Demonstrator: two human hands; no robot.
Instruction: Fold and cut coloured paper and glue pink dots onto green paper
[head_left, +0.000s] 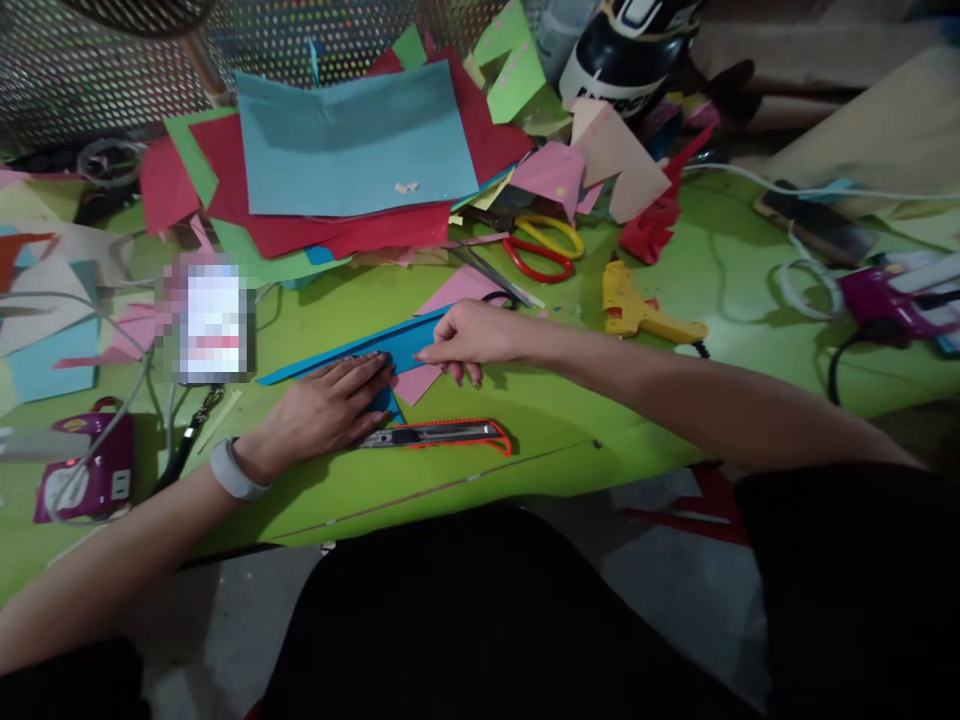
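Note:
A long strip of blue paper [409,340] lies slantwise on the green table, with a raised fold along its far edge. My left hand [337,395] rests flat on its left part, fingers stretched out. At its right part, my right hand [469,338] pinches the strip between thumb and curled fingers. Beneath the strip, a piece of pink paper [415,386] shows on both sides. Just in front of my left hand lies a box cutter [442,434] with an orange edge, its left end close to my fingers.
Behind my hands are scissors [541,252] with red and yellow handles and a stack of coloured paper topped by a light blue sheet [356,140]. A yellow glue gun [645,308] lies to the right. On the left are a lit phone [215,325], cables and a purple power socket [90,465].

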